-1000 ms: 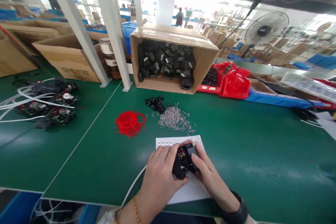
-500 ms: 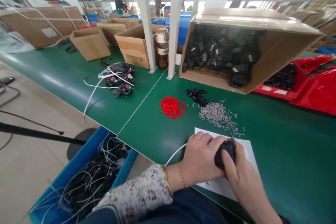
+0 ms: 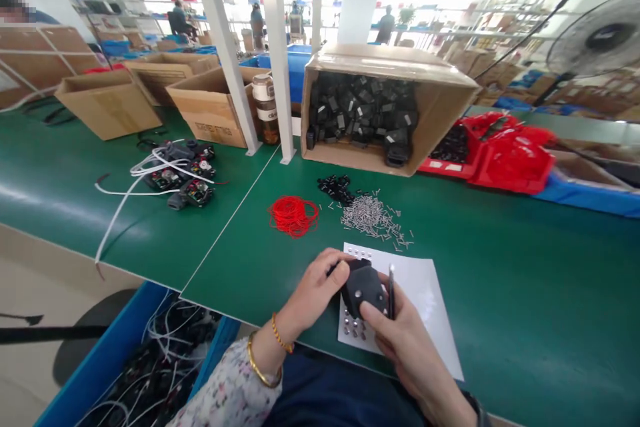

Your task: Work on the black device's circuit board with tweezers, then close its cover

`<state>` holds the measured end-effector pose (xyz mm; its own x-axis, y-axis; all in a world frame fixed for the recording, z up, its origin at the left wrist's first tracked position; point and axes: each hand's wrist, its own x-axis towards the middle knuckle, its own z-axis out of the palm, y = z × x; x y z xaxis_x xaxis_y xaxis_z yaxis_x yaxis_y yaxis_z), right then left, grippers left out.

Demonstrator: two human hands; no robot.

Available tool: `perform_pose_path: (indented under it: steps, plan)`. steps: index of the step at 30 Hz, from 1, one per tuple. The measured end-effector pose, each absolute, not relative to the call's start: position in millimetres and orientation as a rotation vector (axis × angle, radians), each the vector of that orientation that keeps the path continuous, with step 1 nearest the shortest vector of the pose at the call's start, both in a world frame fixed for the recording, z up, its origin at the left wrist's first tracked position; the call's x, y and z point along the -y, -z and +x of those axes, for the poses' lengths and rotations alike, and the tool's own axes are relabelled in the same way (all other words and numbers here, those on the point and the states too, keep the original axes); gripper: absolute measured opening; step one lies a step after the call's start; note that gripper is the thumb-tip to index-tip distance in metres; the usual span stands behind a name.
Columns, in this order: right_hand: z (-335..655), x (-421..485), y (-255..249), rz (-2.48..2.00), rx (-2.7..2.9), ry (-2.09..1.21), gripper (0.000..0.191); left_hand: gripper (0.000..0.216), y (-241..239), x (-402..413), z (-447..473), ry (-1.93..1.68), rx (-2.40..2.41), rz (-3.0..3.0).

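My left hand (image 3: 319, 285) is closed on the left side of a black plastic housing (image 3: 364, 287), thumb on top. From the other side, my right hand (image 3: 400, 327) grips the same housing, its thumb across the lower face. A slim dark tool (image 3: 391, 293) with a pale tip stands up beside my right fingers; its kind cannot be made out. The housing has small round silver spots on its face. Below it lies a white sheet (image 3: 425, 300) with rows of small round silver pieces (image 3: 354, 327).
Beyond the sheet lie small metal pins (image 3: 370, 215), black parts (image 3: 336, 188) and red rings (image 3: 294, 216). A tipped carton (image 3: 440, 107) holds black housings. Wired assemblies (image 3: 175, 170) lie left. Red bins (image 3: 515, 160) stand right; a blue crate (image 3: 145, 307) sits below the edge.
The view has swung right. My hands have moved apart slightly, and the housing has turned so that its spotted face shows. The slim tool is now visible.
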<state>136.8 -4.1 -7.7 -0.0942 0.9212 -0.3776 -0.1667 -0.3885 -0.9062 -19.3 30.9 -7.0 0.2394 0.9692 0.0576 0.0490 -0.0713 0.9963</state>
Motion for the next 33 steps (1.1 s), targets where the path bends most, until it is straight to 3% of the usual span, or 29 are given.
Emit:
perform_pose_path:
  steps: [12, 17, 27, 31, 33]
  plan:
    - [129.6, 3.2, 19.1, -1.356, 0.96, -1.467, 0.07, 0.03, 10.3, -38.2, -15.0, -1.011, -1.054, 1.284]
    - [117.4, 10.6, 13.3, -1.308, 0.884, -1.401, 0.061, 0.027, 9.6, -43.1, -11.9, -0.988, -1.044, 1.27]
    - [111.2, 25.4, 12.2, -1.252, 0.728, -1.562, 0.057, 0.025, 5.5, -44.4, -14.5, -0.928, -0.978, 1.335]
    - [108.2, 25.5, 13.5, -1.287, 0.749, -1.612, 0.058, 0.033, 2.1, -39.0, -21.4, -0.906, -0.932, 1.371]
    - [106.8, 25.6, 14.3, -1.311, 0.768, -1.608, 0.059, 0.048, 2.3, -31.6, -26.4, -0.89, -0.898, 1.424]
